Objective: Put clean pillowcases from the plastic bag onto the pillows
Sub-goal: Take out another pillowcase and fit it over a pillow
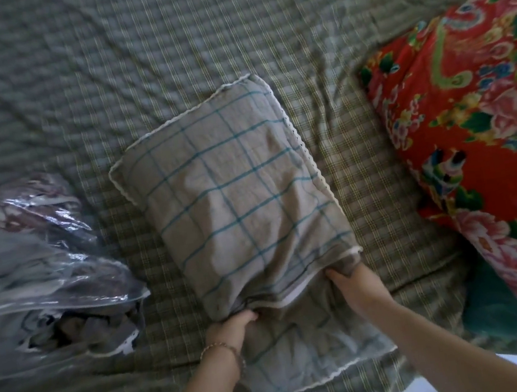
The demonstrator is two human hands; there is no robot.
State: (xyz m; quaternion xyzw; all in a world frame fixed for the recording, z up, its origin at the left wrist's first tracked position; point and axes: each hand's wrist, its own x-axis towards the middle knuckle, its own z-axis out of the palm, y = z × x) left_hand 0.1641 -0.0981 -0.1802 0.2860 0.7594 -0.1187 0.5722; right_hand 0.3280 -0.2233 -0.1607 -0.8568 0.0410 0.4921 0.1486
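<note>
A pillow in a grey pillowcase (233,192) with teal check lines and a white scalloped trim is shown lying at an angle in the middle of a bed covered by a green-and-cream checked sheet (194,32); the open end of the case is turned toward the viewer, with a loose flap of the same cloth spread flat on the sheet below it. The left hand (232,325) is seen at the near left corner of the opening, its fingers curled and closed on the gathered edge of the cloth; a thin bracelet (220,349) is worn at that wrist. The right hand (352,282) is placed at the near right corner, the thumb lying on top of the fabric and the other fingers tucked under the edge, so that their spread cannot be told. A clear plastic bag (39,276) holding folded grey and patterned cloth lies on the sheet to the left, apart from the pillow; a red floral pillow (478,118) rests at the right, partly over a dark green cloth (513,319).
</note>
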